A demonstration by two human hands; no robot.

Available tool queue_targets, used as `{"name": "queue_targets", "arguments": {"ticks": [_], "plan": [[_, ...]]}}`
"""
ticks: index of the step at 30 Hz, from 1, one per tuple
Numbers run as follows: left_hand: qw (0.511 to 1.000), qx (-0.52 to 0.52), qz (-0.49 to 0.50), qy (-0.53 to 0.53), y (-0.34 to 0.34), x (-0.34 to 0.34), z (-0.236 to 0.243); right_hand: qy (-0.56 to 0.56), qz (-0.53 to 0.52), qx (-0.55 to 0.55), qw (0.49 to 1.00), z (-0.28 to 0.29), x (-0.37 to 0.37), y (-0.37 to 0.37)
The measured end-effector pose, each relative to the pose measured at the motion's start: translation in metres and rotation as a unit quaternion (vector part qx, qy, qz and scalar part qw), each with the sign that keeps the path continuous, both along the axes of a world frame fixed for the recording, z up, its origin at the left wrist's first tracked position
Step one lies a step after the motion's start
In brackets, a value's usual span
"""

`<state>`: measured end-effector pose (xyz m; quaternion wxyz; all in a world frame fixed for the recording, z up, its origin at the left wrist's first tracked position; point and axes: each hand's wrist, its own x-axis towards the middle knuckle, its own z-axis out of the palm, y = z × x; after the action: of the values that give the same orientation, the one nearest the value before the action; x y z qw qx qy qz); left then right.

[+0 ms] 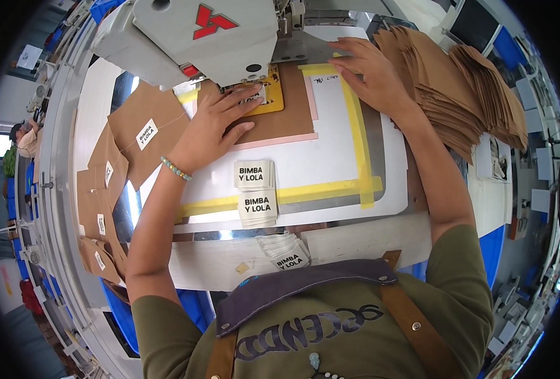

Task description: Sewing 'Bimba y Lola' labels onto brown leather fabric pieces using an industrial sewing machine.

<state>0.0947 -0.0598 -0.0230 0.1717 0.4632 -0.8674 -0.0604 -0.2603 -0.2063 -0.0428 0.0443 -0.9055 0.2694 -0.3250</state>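
Observation:
Under the machine head lies a brown fabric panel, with a yellow template plate on top of it. My left hand reaches in from the left, its fingers stretched out and resting on a white label at the plate's opening. The fingertips partly cover that label. To the right, my right hand is open with its fingers spread, beside the metal arm of the sewing machine. It holds nothing. Small stacks of white printed labels lie in front of the panel, and one more label stack sits on the table edge.
Brown panels bearing labels overlap at the left. A tall pile of brown fabric pieces stands at the right. Yellow tape borders the white work board. Blue bins show below the table, and another person is far left.

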Motion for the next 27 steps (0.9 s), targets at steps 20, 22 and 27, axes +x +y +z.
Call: {"name": "queue_targets", "arguments": {"ticks": [20,22,27], "plan": [[0.999,-0.011,-0.002,0.032,-0.003,0.002,-0.005,0.069,0.134,0.042,0.988,0.005,0.086,0.057],[1.0,-0.016,0.011,0.013,-0.003,0.003,-0.006,0.053,0.136,0.041,0.988,0.004,0.087,0.058],[0.997,-0.07,0.006,-0.015,-0.003,0.005,-0.01,0.022,0.123,0.07,0.99,0.006,0.079,0.055]]}}
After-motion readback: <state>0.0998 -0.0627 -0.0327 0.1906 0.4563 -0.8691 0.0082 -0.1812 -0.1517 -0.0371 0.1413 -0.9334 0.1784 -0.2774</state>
